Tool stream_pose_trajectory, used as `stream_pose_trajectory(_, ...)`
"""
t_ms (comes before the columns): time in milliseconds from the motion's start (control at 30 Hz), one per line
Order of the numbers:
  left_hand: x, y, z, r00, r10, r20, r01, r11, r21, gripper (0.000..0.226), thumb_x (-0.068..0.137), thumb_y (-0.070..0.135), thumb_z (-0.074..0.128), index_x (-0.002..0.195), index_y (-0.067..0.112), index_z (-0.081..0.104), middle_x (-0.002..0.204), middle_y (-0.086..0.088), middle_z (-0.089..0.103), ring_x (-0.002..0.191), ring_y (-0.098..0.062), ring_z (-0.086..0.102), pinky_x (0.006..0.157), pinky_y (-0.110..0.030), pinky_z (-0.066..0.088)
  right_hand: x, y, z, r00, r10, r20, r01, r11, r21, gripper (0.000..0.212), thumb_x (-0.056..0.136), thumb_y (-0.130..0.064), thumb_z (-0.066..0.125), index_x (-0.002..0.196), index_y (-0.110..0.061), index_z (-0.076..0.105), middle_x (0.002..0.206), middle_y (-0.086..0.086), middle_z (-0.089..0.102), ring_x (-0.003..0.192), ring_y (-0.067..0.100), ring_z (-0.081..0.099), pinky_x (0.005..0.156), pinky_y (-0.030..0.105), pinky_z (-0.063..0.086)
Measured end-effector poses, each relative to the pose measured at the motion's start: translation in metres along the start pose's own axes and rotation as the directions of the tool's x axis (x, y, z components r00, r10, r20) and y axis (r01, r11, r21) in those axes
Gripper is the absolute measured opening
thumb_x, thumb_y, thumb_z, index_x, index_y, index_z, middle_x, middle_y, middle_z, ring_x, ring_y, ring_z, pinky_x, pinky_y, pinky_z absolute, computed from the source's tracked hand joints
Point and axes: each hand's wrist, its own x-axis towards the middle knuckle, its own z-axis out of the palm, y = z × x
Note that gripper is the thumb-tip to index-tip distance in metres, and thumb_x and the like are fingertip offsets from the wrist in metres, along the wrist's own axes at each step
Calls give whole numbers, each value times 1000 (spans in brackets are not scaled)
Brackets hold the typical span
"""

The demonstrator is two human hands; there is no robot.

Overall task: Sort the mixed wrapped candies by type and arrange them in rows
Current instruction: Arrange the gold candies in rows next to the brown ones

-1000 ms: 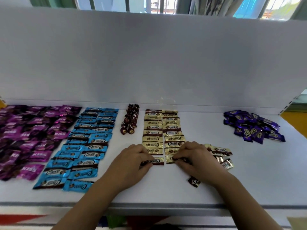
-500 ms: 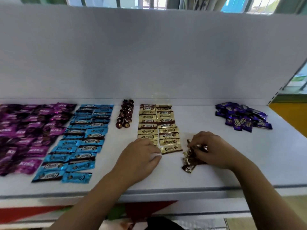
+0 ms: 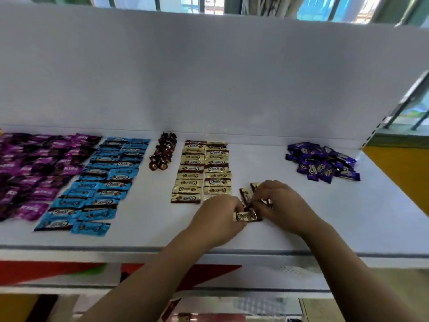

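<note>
Meeting over the last stragglers, both hands work the near middle of the table (image 3: 348, 217): the left hand (image 3: 218, 219) has its fingers curled onto the left end of a gold Choco candy (image 3: 247, 216) lying flat with its logo up, while the right hand (image 3: 283, 208) closes its fingers over the loose gold candies (image 3: 246, 196) bunched just beside it. That cluster sits right next to the gold Choco rows (image 3: 202, 175), two neat columns running back toward the white backboard (image 3: 209, 77), so each piece only needs a short slide into line; my read is this one is being squared up for the near end of the right-hand column. Off to the left, the blue Choco rows (image 3: 102, 184), the purple Kiss candies (image 3: 34, 168) and a short line of dark red twist-wrapped candies (image 3: 163, 151) are laid out by type. Far right, well apart, the violet pile (image 3: 322, 162) lies heaped and unsorted, likely the next job.
</note>
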Motion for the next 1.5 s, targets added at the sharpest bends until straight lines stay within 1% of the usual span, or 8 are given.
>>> stream_pose_trajectory(167,-9,-11,-15,991,-125,-50,113,975,-191,16,87,24,68,103,27,72,89,12,64,83,-4,59,75,-22,48,1,-17,3,942,124,-312,-80,985,151,10,82,-16,72,92,-18,71,91,-8,71,80,10,64,72,25,50)
stream_pose_trajectory(267,-20,-35,-32,982,-184,-44,167,953,-253,9,88,23,67,93,29,71,85,18,62,81,1,58,70,-14,44,7,-40,11,926,32,-376,-6,997,72,9,80,-18,72,87,-18,66,77,-10,71,59,10,63,54,26,49)
stream_pose_trajectory(433,-43,-83,-58,955,-285,-85,268,948,-169,10,88,25,66,89,34,69,85,19,62,81,2,58,67,-13,42,19,-77,38,948,-178,-262,155,982,-106,5,78,-27,65,78,-22,66,68,-8,67,57,14,62,48,25,48)
stream_pose_trajectory(600,-55,-103,-54,976,-157,-150,159,987,-3,21,90,37,63,110,32,67,106,15,49,98,-4,50,83,-17,37,18,-79,49,984,-179,-18,179,984,2,29,82,-49,59,94,-28,75,92,-12,71,86,9,64,76,31,53)
stream_pose_trajectory(733,-55,-107,-47,995,40,-93,-29,993,114,33,92,36,60,123,26,65,112,11,52,104,-8,44,91,-18,36,17,-69,50,985,-171,-8,171,985,-9,29,86,-39,52,101,-29,76,104,-12,68,94,9,63,81,35,53)
stream_pose_trajectory(1000,-45,-110,-45,989,122,-85,-113,989,97,29,95,28,56,123,28,66,114,10,56,104,-7,43,92,-18,36,13,-73,51,988,-139,-67,134,988,-82,18,88,-34,59,93,-29,75,94,-13,70,85,8,63,76,34,54)
stream_pose_trajectory(1267,-42,-110,-39,976,114,-186,-90,987,130,30,92,27,60,122,25,67,108,7,54,101,-13,46,90,-29,44,10,-59,33,998,42,-38,-36,991,127,19,89,-20,61,101,-23,75,101,-13,68,97,5,59,92,26,47)
stream_pose_trajectory(1500,-35,-60,-25,954,258,-153,-247,965,86,34,93,42,53,114,21,69,104,6,57,99,-13,50,87,-30,42,-2,-19,-1,973,218,74,-215,976,-41,37,87,-17,59,122,-29,65,122,-9,57,113,15,47,101,34,39)
